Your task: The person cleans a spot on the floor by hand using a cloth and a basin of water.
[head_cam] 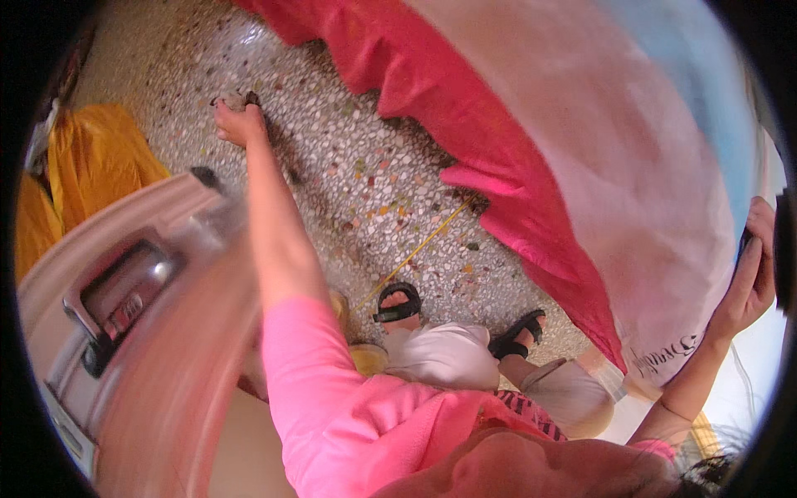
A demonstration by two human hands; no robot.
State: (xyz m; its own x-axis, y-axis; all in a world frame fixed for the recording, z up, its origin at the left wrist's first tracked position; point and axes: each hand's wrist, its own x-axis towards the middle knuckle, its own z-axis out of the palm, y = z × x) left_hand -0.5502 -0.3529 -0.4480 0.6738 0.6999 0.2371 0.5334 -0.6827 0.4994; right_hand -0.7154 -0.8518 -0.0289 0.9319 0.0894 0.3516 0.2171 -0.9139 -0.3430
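Note:
My left hand [241, 126] reaches out low over the speckled terrazzo floor [373, 180]. Its fingers are closed around a small, crumpled grey-brown bundle [231, 101] with dark bits at its edges; I cannot tell exactly what it is. On the far right, my right hand [750, 283] is at the side of a bedspread [647, 168]. The fingers curl around a narrow dark object [743, 244], mostly hidden by the hand. White and light blue fabric with some writing makes up the spread, and a bright pink ruffled border [436, 87] hangs along it.
Close on the left stands a pinkish-brown piece of furniture or case [168, 355] with a metal-framed handle [124, 299]. Orange-yellow cloth [103, 155] lies behind it. A thin yellow line [414, 252] crosses the floor towards my black sandals [398, 302]. Something yellow [367, 359] sits beside my leg.

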